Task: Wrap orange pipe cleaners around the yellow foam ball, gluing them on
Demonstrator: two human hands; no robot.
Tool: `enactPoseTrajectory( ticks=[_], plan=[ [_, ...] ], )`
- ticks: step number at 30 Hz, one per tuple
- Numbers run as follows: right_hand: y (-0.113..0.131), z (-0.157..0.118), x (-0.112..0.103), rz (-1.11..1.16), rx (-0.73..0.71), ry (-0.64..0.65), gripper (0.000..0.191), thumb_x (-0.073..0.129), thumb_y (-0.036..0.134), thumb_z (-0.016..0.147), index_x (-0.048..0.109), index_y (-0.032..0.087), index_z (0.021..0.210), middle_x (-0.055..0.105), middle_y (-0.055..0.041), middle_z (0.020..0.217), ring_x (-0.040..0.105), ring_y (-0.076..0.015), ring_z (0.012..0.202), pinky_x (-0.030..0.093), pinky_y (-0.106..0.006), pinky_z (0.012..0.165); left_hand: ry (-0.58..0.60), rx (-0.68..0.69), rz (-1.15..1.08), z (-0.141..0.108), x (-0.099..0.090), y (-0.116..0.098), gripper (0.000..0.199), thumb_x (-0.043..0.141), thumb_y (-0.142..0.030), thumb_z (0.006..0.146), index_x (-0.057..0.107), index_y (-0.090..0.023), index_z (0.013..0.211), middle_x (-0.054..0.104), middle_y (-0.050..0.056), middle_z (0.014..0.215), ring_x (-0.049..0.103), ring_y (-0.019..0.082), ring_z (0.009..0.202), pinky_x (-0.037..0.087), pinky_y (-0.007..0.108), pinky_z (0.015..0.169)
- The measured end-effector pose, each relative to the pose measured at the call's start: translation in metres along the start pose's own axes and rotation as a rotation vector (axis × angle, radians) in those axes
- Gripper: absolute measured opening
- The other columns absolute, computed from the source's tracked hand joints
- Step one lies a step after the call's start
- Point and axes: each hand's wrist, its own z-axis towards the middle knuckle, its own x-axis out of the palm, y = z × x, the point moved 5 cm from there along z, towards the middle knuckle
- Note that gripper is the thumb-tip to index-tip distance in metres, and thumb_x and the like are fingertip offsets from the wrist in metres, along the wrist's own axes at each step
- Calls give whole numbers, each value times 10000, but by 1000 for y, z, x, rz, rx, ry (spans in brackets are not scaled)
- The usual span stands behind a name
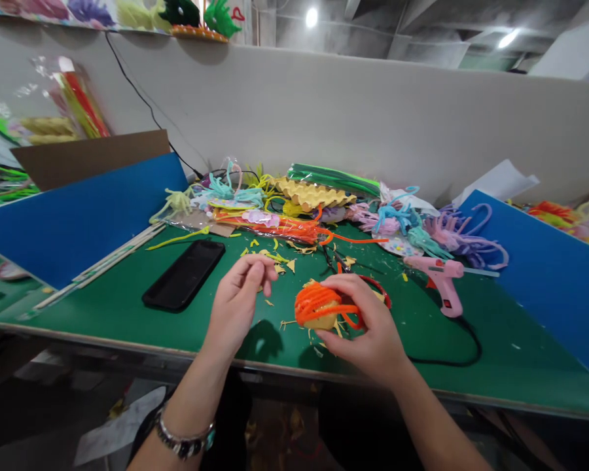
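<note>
My right hand (366, 320) grips a yellow piece (321, 320), apparently a cup cut from an egg carton, between thumb and fingers. Bright orange pipe cleaner (317, 297) is wound over its top, and a loop of it sticks out toward my palm. My left hand (238, 297) hovers to the left, apart from the piece, its fingers curled in and the thumb against them; nothing shows in it. Behind my right hand, red-handled scissors or pliers (380, 288) lie partly hidden. Yellow scraps (277, 258) are scattered on the green tabletop (294, 366).
A black phone (184, 275) lies at left. On the right rests a pink glue gun (442, 278) with its cord trailing forward. Pipe cleaners, an egg carton (309, 194) and pipe-cleaner flowers (392, 222) line the back. Blue boards (88, 216) stand at both sides.
</note>
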Motion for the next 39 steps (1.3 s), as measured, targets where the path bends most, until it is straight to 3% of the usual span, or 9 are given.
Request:
enactPoseTrajectory(
  ticks=[2,6,10,15,19,23,27,32,39],
  plan=[
    [3,-1,1,-77,-67,-8,392,653,218,702,502,234,1063,596,-60,1013,584,-195,942,503,-315,798,-12,-9,36,0,-1,1,104,644,-270,739,653,-167,752,644,-30,632,465,43,455,405,179,492],
    [3,-2,1,-174,-119,-17,394,640,225,722,498,235,1090,600,-71,1023,584,-206,964,498,-335,822,13,-63,134,-1,0,0,109,627,-245,721,670,-150,752,695,0,625,480,50,384,436,199,459],
    [2,-3,-1,-198,-120,-31,402,635,246,723,495,241,1099,600,-74,1022,589,-219,960,500,-353,815,27,-105,223,-3,3,-4,95,617,-237,688,640,-145,680,675,-8,557,427,42,283,366,188,342],
    [2,-3,-3,-190,-118,-46,406,628,241,721,484,250,1100,600,-65,1007,593,-215,946,504,-348,798,27,-78,219,-4,0,1,294,612,-374,717,488,-182,533,437,-81,316,291,32,226,194,156,262],
    [4,-2,-5,-178,-118,-71,405,638,237,713,491,245,1090,601,-60,999,594,-206,941,505,-332,798,48,-32,198,-4,0,3,481,525,-535,772,398,-193,459,319,-77,299,282,44,283,240,169,313],
    [5,-2,-7,-198,-136,-102,410,656,230,703,499,236,1082,605,-59,1002,595,-193,941,507,-307,801,49,-91,216,-3,3,5,413,529,-511,786,455,-179,551,387,-74,408,326,45,338,246,167,344],
    [4,-2,-9,-213,-121,-113,390,644,254,718,505,240,1082,615,-65,997,606,-212,931,514,-338,788,75,-60,202,-1,7,3,341,524,-452,805,499,-166,623,493,-60,489,405,45,373,329,175,408],
    [3,-2,-11,-214,-96,-116,366,623,269,734,504,244,1079,616,-67,994,609,-219,927,518,-356,779,74,-28,228,-1,7,0,278,524,-393,808,546,-158,662,624,-11,603,454,56,394,382,199,443],
    [2,-3,-13,-193,-86,-123,351,625,263,739,511,245,1070,613,-62,994,603,-208,926,518,-337,776,104,-95,262,-2,6,4,185,583,-310,756,669,-150,791,742,75,833,498,71,377,421,224,423]
  ],
)
